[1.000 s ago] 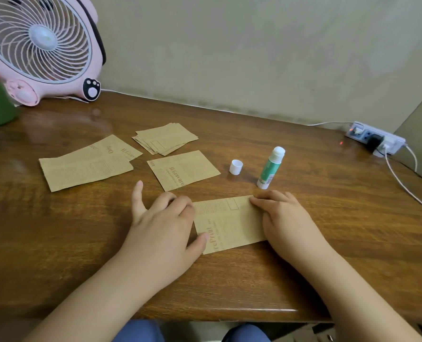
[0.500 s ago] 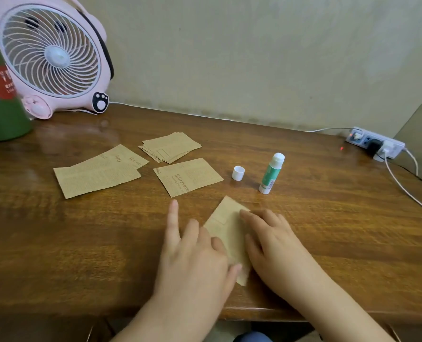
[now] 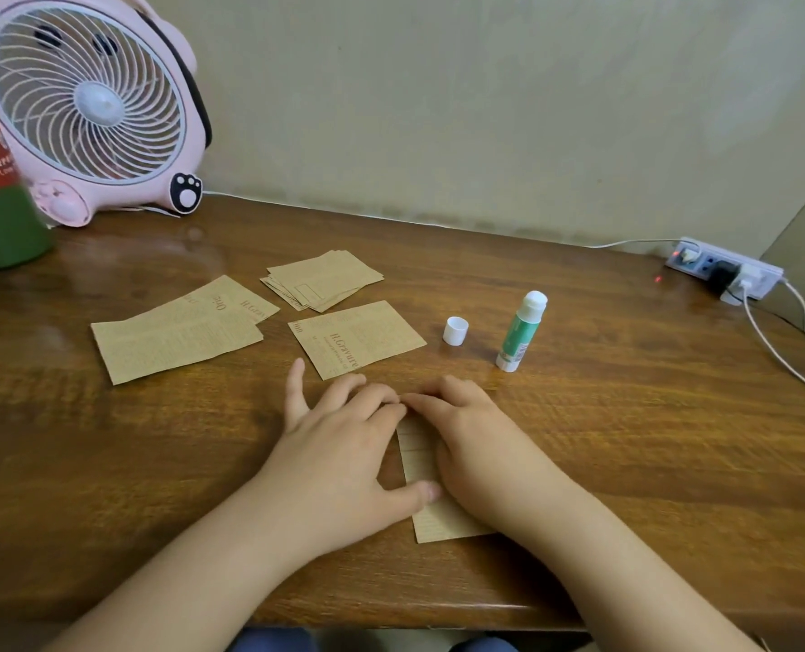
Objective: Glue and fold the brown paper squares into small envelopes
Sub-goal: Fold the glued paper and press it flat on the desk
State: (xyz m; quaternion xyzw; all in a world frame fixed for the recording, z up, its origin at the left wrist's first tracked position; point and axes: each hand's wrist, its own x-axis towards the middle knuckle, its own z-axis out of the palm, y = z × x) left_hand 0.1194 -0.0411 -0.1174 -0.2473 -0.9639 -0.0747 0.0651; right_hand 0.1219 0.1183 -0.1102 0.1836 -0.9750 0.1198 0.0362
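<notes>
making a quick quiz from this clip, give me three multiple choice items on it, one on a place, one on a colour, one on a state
1. Where is the cap?
A. on the glue stick
B. on the table left of the glue stick
C. under the fan

2. What colour is the fan?
A. pink
B. blue
C. black

3. What state is the glue stick in?
A. lying capped
B. held in a hand
C. standing upright, uncapped

Key: 1 B, the cap sits alone on the table beside the stick. 2 A, its housing is pink. 3 C, it stands with its white tip bare, while the left hand and right hand press on a paper.
</notes>
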